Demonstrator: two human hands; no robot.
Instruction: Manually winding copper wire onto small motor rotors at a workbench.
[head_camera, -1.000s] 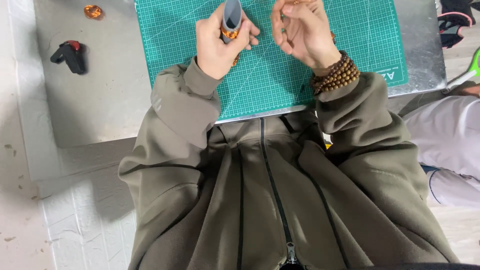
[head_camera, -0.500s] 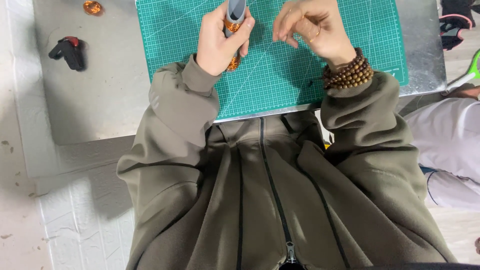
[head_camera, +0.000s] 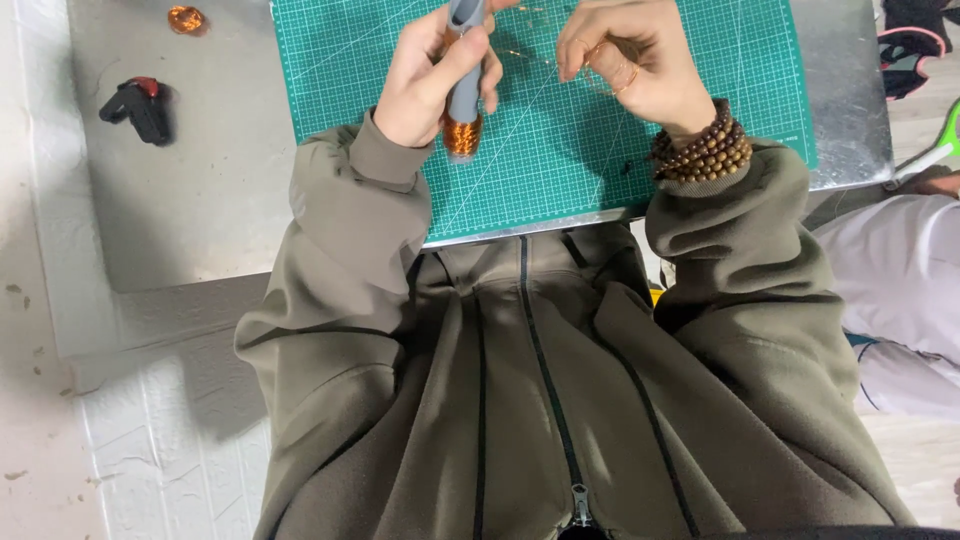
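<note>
Head view puts the green cutting mat (head_camera: 600, 130) at the centre of what I see, so I place everything from it. It lies on a grey counter (head_camera: 200, 200); the mat's near edge runs just short of the counter's near edge, right above my olive jacket. Left of the mat the counter has a broad bare stretch, with only a black clip-like tool with a red part (head_camera: 135, 105) and a small coil of copper wire (head_camera: 186, 18) toward the far left corner. Right of the mat only a narrow strip of counter shows before its edge. I see no containers.

Over the mat's far left part, my left hand (head_camera: 430, 75) has its grip closed round a grey tube-shaped tool (head_camera: 463, 85), held roughly upright, with a spool of copper wire (head_camera: 462, 135) at its lower end just above the mat. Over the mat's far middle, my right hand (head_camera: 635, 65) is loosely curled, fingertips pinched together; a thin copper strand seems to run from them, though it is too fine to be certain. Wooden bead bracelets (head_camera: 703, 150) circle that wrist.
</note>
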